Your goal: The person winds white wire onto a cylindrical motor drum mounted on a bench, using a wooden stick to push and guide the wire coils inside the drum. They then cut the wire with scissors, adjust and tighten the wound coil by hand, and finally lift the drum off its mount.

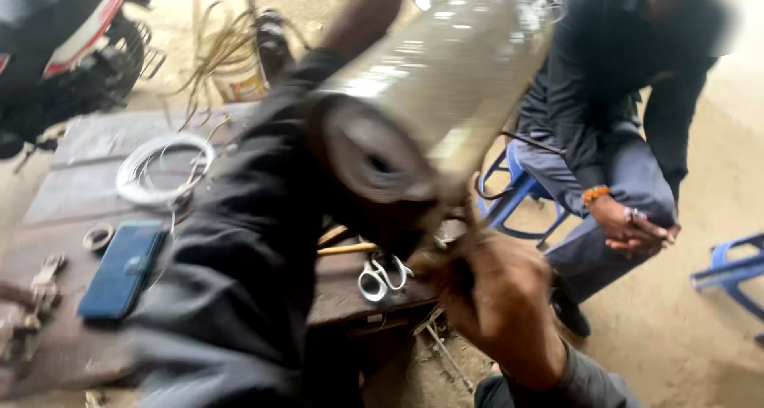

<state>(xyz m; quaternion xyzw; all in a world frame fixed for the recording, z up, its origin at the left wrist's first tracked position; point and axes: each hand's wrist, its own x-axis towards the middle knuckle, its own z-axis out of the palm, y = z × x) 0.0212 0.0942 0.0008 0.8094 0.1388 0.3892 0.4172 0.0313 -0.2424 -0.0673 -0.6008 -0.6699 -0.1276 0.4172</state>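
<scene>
i've got the metal cylinder raised, right hand clenched at its lower end; left hand hidden, can't tell grip; work looks mid-way.

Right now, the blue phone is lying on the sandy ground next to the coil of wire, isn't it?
Not quite. The blue phone is lying on the wooden workbench, not on the sandy ground. The head view shows it flat on the boards, and the coil of wire lies on the same bench a little beyond it.
</scene>
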